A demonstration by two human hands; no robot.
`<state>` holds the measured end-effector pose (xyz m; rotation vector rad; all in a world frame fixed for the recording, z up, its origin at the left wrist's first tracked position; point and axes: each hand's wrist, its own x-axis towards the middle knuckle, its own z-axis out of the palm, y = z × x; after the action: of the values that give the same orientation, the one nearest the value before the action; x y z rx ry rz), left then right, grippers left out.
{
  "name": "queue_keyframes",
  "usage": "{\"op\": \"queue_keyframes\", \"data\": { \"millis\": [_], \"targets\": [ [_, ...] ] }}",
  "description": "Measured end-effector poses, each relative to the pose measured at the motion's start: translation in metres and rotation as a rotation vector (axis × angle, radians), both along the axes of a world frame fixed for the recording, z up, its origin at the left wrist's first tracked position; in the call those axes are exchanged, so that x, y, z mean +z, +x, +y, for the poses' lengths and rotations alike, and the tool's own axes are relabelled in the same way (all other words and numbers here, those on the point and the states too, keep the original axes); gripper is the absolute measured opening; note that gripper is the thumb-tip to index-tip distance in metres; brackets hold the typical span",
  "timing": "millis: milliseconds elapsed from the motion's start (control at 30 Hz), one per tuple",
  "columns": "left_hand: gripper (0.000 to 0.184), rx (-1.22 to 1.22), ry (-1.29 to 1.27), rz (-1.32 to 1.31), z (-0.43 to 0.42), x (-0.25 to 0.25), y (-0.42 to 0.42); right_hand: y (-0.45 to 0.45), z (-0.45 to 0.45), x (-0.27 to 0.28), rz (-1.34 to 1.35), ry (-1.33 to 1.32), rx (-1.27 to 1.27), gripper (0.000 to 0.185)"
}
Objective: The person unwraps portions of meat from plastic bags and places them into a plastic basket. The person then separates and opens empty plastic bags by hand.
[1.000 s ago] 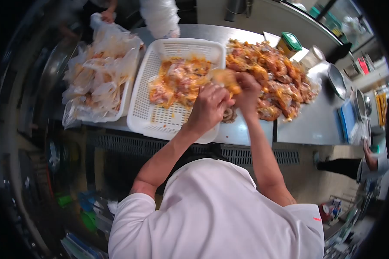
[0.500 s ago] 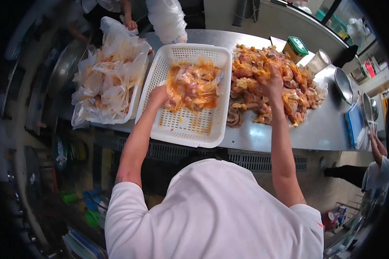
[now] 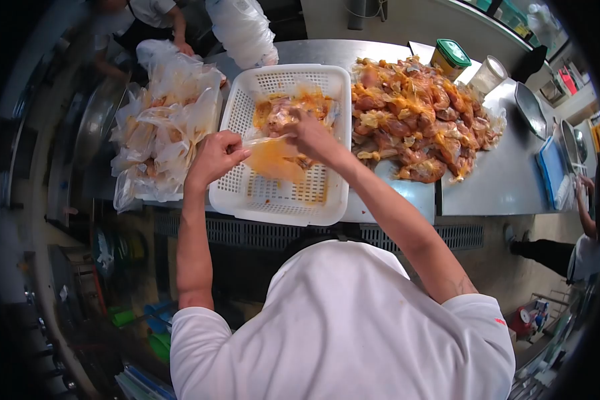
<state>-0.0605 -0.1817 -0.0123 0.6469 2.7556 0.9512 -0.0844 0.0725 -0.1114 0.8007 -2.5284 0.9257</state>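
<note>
A white perforated basket [image 3: 233, 203] stands before me on the steel table, with orange-marinated meat pieces [image 3: 280, 115] inside. Above its front half, a clear plastic bag [image 3: 275, 163] smeared with orange marinade is stretched between my hands. My left hand [image 3: 215, 157] pinches one edge of it near the basket's left rim. My right hand [image 3: 312, 137] reaches over the basket with curled fingers on the bag's other edge, close to the meat; its fingertips are partly hidden. To the right lies a big heap of orange-coated meat [image 3: 423, 120], some of it in clear plastic.
At left, a white container holds crumpled clear bags [image 3: 160, 127]. Behind the basket hangs a bundle of white plastic [image 3: 243, 30]. A green-lidded tub [image 3: 451, 57], a white cup [image 3: 490, 73] and a metal tray [image 3: 529, 110] stand at right. Co-workers are at far left and right.
My right hand has moved left from the meat heap to over the basket. My left hand has drawn back toward the basket's left rim, and a bag is now stretched between both hands.
</note>
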Motion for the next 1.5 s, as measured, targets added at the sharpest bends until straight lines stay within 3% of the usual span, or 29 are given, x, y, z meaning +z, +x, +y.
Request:
{"op": "queue_keyframes", "data": {
  "millis": [33, 100, 167, 233, 300, 367, 400, 433, 500, 533, 567, 633, 667, 700, 767, 833, 900, 933, 967, 1033, 1100, 1167, 1200, 1233, 1300, 1333, 1367, 1433, 1500],
  "targets": [
    [0.025, 0.104, -0.044, -0.070, -0.011, -0.007, 0.001, -0.004, 0.006, 0.001, -0.268, -0.069, 0.072, 0.020],
    [0.027, 0.212, -0.084, -0.142, -0.020, -0.019, 0.006, -0.004, 0.012, 0.013, -0.303, -0.155, 0.080, 0.015],
    [0.022, 0.249, 0.166, -0.247, -0.015, -0.029, 0.014, 0.003, 0.013, 0.038, -0.348, -0.244, 0.069, 0.010],
    [0.018, -0.061, 0.289, 0.215, 0.000, -0.052, 0.008, 0.016, -0.002, 0.062, -0.379, -0.418, 0.161, 0.009],
    [0.021, -0.010, 0.424, 0.099, 0.040, -0.065, 0.013, 0.024, -0.015, 0.070, -0.461, -0.415, 0.183, 0.007],
    [0.018, 0.042, 0.352, 0.133, 0.050, -0.071, 0.010, 0.027, -0.023, 0.066, -0.242, -0.418, 0.227, 0.009],
    [0.015, 0.080, 0.276, 0.161, 0.052, -0.073, 0.005, 0.021, -0.018, 0.046, -0.487, -0.565, 0.271, 0.036],
    [0.015, 0.081, 0.279, 0.162, 0.053, -0.066, 0.003, 0.026, -0.014, 0.043, -0.487, -0.562, 0.272, 0.036],
    [0.014, 0.140, 0.372, 0.016, 0.052, -0.048, -0.002, 0.039, -0.008, 0.037, -0.104, -0.720, 0.062, 0.066],
    [0.017, 0.105, 0.426, 0.078, 0.061, -0.033, 0.001, 0.039, -0.006, 0.029, -0.112, -0.697, 0.145, 0.086],
    [0.017, 0.108, 0.425, 0.077, 0.069, -0.022, 0.002, 0.041, -0.009, 0.021, -0.114, -0.697, 0.147, 0.086],
    [0.034, -0.059, 0.617, 0.104, 0.087, -0.003, 0.000, 0.044, -0.014, 0.008, -0.301, -0.495, 0.217, 0.093],
    [0.045, -0.044, 0.631, 0.154, 0.095, 0.003, 0.002, 0.039, -0.020, -0.008, -0.434, -0.631, 0.200, 0.078],
    [0.045, -0.050, 0.629, 0.152, 0.096, 0.005, 0.001, 0.035, -0.021, -0.007, -0.432, -0.634, 0.195, 0.078],
    [0.042, 0.033, 0.779, 0.142, 0.096, 0.007, -0.007, 0.028, -0.021, -0.005, -0.691, -0.813, 0.296, 0.053],
    [0.036, 0.002, 0.928, 0.018, 0.087, -0.001, -0.016, 0.028, -0.024, -0.008, -0.701, -0.893, 0.300, 0.042],
    [0.029, -0.058, 1.245, -0.023, 0.083, -0.005, -0.022, 0.025, -0.029, -0.012, -0.708, -0.971, 0.306, 0.032],
    [0.057, -0.104, 1.134, 0.105, 0.080, -0.006, -0.024, 0.024, -0.033, -0.015, -0.680, -1.084, 0.269, 0.026],
    [0.057, -0.105, 1.132, 0.102, 0.080, -0.012, -0.020, 0.023, -0.034, -0.018, -0.652, -1.196, 0.234, 0.021],
    [0.086, 0.112, 0.948, 0.200, 0.080, -0.021, -0.003, 0.025, -0.029, -0.008, -0.743, -1.224, 0.232, 0.018],
    [0.099, 0.175, 0.878, 0.139, 0.082, -0.050, -0.003, 0.022, -0.030, -0.005, -0.831, -1.254, 0.225, 0.017],
    [0.095, 0.089, 0.895, 0.097, 0.092, -0.066, 0.000, 0.014, -0.038, -0.019, -0.531, -0.824, 0.159, 0.015],
    [0.074, 0.176, 0.917, -0.114, 0.092, -0.070, 0.002, 0.018, -0.037, -0.012, -0.532, -0.824, 0.159, 0.015],
    [0.074, 0.177, 0.920, -0.114, 0.094, -0.070, 0.002, 0.025, -0.035, 0.002, -0.672, -0.674, 0.201, 0.016],
    [0.042, 0.545, 1.299, -0.342, 0.099, -0.067, -0.004, 0.033, -0.036, 0.006, -0.805, -0.513, 0.249, 0.016],
    [0.024, 0.641, 1.438, -0.502, 0.077, -0.104, -0.030, 0.033, -0.038, -0.007, -0.826, -0.440, 0.256, 0.016],
    [0.024, 0.641, 1.441, -0.498, 0.058, -0.115, -0.041, 0.033, -0.038, -0.014, -0.845, -0.367, 0.261, 0.016],
    [0.023, 0.366, 1.692, -0.715, 0.030, -0.120, -0.050, 0.036, -0.033, -0.006, -0.838, -0.349, 0.280, 0.021],
    [0.025, 0.368, 1.683, -0.597, 0.010, -0.113, -0.053, 0.038, -0.031, 0.001, -0.734, -0.298, 0.245, 0.032]
  ]
}}
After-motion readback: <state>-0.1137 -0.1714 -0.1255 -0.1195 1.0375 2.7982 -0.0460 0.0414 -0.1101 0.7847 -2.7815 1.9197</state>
